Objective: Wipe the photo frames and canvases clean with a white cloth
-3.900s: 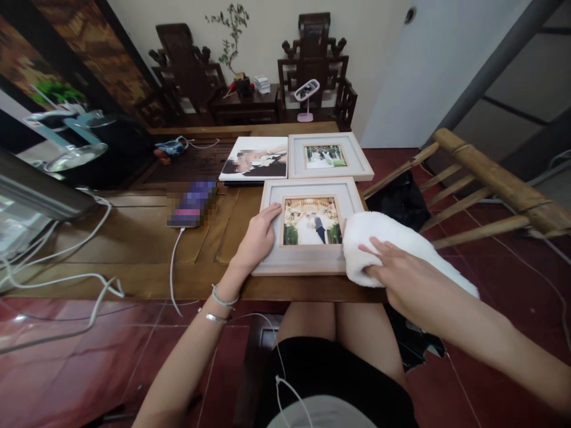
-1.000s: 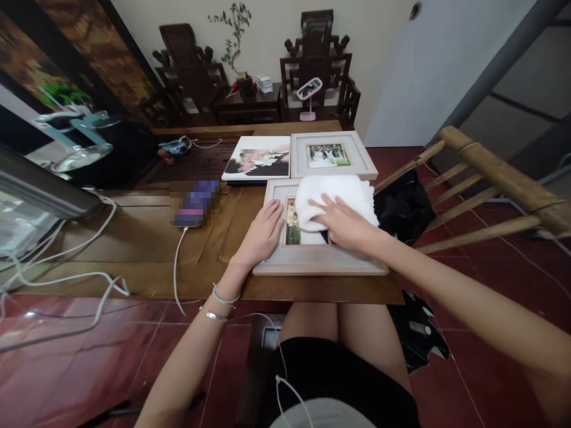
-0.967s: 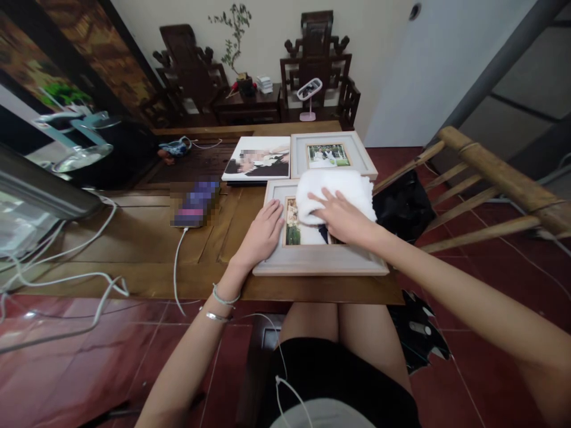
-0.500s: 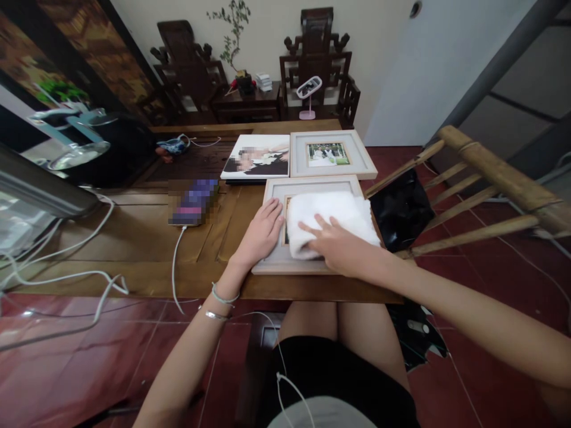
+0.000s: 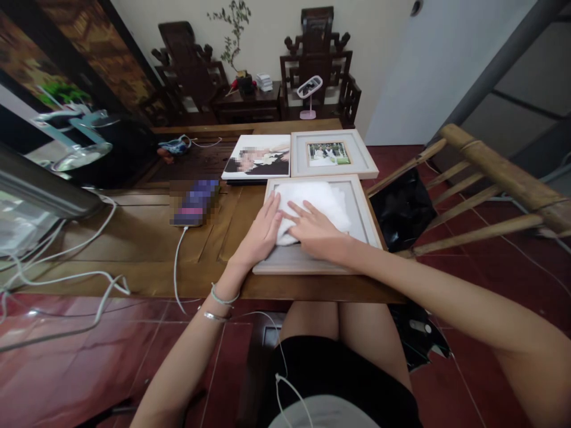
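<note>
Right hand (image 5: 314, 233) lies palm down with the fingers spread and nearly flat, pressing on a white cloth (image 5: 319, 199) without closing around it. Its forearm comes in from the lower right and crosses the near edge of the table (image 5: 134, 238). The cloth is bunched over the middle of the near picture frame (image 5: 363, 211) and hides the photograph in it.

Left hand (image 5: 260, 236) is also open and flat. Its palm rests on the frame's left border, and its fingertips lie against the left edge of the cloth, just beside the right hand's fingers. Two thin bracelets (image 5: 222, 299) circle the left wrist, and that arm reaches up from the lower left.

The frame lies flat at the table's near right corner, above the person's knees. Touching its far edge is a second pale frame (image 5: 333, 169) holding a small photograph, with an unframed print (image 5: 259, 157) to its left. A phone (image 5: 195, 202) lies left of the near frame, its screen too blurred to read, with a white cable (image 5: 173, 267) running off the table edge. A black bag (image 5: 401, 208) sits to the right, beside a bamboo chair (image 5: 491, 169).
</note>
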### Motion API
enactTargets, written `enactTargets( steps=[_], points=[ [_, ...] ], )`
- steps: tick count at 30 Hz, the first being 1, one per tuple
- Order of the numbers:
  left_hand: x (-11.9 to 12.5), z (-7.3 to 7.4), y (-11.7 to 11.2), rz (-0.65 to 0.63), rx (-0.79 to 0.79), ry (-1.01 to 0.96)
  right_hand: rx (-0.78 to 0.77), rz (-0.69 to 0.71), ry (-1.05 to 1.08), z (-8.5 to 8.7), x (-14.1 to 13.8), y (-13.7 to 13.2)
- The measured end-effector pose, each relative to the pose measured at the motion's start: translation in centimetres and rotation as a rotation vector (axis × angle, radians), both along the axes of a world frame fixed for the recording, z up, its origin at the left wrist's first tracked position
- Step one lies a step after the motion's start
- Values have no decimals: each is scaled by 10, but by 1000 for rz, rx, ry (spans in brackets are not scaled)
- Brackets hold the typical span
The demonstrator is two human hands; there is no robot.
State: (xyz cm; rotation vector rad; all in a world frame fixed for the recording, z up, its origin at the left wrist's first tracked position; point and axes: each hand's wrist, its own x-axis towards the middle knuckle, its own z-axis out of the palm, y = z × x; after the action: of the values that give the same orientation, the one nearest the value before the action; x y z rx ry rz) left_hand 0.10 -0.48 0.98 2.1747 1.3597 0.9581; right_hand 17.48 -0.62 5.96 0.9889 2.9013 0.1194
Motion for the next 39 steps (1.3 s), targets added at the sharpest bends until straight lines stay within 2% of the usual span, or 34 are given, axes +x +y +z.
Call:
enactTargets(
  steps=[6, 10, 13, 18, 22, 25, 30, 34, 39],
  points=[
    [-2, -3, 2, -38, 74, -42, 126, -159, 69, -4, -21, 56],
    [-2, -2, 2, -31, 138, -82, 142, -196, 113, -4, -33, 63],
    [0, 2, -1, 1, 147, -115, 119, -126, 94, 0, -37, 46],
    [-1, 3, -3, 19, 70, -173, 26, -67, 18, 11, -33, -5],
    [-3, 1, 2, 42, -58, -238, -35, 97, 77, 20, -26, -46],
    [-2, 2, 3, 86, -47, -173, -88, 177, 117, 24, -23, -65],
    [2, 3, 1, 126, 3, -45, -102, 174, 126, 24, -10, -70],
    [2, -4, 2, 100, 69, 17, -99, 170, 99, 25, 23, -67],
    [0, -6, 3, 79, 112, 58, -121, 94, 14, 40, 65, -69]
  ],
)
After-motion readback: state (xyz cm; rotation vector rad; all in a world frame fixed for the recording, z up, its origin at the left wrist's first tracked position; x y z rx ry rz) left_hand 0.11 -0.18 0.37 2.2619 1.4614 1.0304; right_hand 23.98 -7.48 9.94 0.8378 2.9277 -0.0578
